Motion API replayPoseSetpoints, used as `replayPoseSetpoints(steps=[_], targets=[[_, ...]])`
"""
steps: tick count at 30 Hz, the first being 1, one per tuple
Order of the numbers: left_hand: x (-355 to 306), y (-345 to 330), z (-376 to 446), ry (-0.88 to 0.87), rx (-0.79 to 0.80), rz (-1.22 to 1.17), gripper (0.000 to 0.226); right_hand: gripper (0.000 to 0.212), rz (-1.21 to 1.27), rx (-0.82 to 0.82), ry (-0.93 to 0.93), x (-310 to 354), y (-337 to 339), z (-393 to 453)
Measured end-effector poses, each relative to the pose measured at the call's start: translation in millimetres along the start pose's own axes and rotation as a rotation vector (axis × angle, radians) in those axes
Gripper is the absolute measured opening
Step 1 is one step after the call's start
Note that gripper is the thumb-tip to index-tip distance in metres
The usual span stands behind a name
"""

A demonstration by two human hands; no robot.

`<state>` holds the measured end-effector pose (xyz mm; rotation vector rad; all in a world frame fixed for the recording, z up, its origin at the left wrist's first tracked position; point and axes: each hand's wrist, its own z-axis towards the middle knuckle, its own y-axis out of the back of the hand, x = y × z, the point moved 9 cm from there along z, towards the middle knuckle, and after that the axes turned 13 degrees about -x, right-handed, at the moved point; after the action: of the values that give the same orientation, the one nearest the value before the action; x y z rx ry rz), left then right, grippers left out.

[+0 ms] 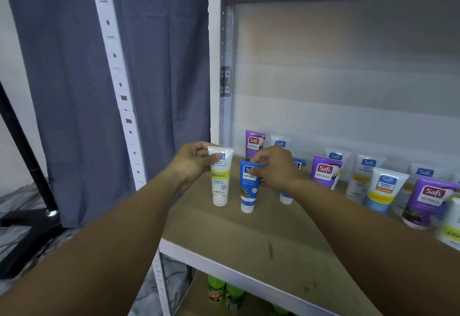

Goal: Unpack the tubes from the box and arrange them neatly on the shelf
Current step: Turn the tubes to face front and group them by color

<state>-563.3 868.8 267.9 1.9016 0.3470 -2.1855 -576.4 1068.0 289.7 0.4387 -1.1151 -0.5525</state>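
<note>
On the brown shelf board (pixel 261 236) of a white metal rack, both arms reach in from 6 o'clock. Grey curtain (pixel 74 91) hangs at 9 o'clock, black stand (pixel 27 166) beside it. A row of Safi tubes (pixel 388 186) stands cap-down along the board toward 3 o'clock, purple, white and blue ones mixed, far right ones blurred. Purple tube (pixel 254 142) stands at the back near the rack post. Green bottles (pixel 225 290) sit on the lower level at 6 o'clock.

Left hand (pixel 190 163) pinches the crimped top of the white-yellow Vitamin C tube (pixel 221 178), thumb across its front, fingers behind; tube upright, cap down at the board, hanging below the grip. Right hand (pixel 276 168) closes fingertips on the top edge of the blue Naturals tube (pixel 249 188), just beside the white one at its 3 o'clock; tube upright, cap down, body below the hand. Cannot tell whether either cap touches the board. Tubes slightly apart.
</note>
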Motion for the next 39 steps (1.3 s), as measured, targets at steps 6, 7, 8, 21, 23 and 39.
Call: replayPoseSetpoints(steps=[6, 7, 8, 21, 23, 39], targets=[[2.1, 12.7, -16.9, 0.014, 0.005, 0.002, 0.013, 0.012, -0.008, 0.028, -0.085, 8.0, -3.8, -23.3], [3.3, 14.5, -18.7, 0.014, 0.012, 0.005, 0.013, 0.011, -0.008, 0.034, -0.09, 9.6, -4.9, -26.3], [3.6, 15.8, -21.4, 0.015, 0.018, 0.002, 0.013, 0.011, -0.005, 0.037, -0.092, 11.0, -5.6, -29.3], [9.4, 31.7, -37.1, 0.017, 0.025, -0.024, 0.015, 0.011, 0.041, 0.03, -0.074, 22.7, -13.5, -47.6], [11.7, 32.0, -35.5, 0.025, 0.022, -0.054, 0.015, 0.012, 0.038, 0.017, -0.077, 21.8, -13.3, -47.8], [24.1, 35.5, -36.2, 0.01, -0.04, -0.096, 0.015, 0.014, -0.013, -0.056, 0.005, 25.6, -12.1, -56.4]])
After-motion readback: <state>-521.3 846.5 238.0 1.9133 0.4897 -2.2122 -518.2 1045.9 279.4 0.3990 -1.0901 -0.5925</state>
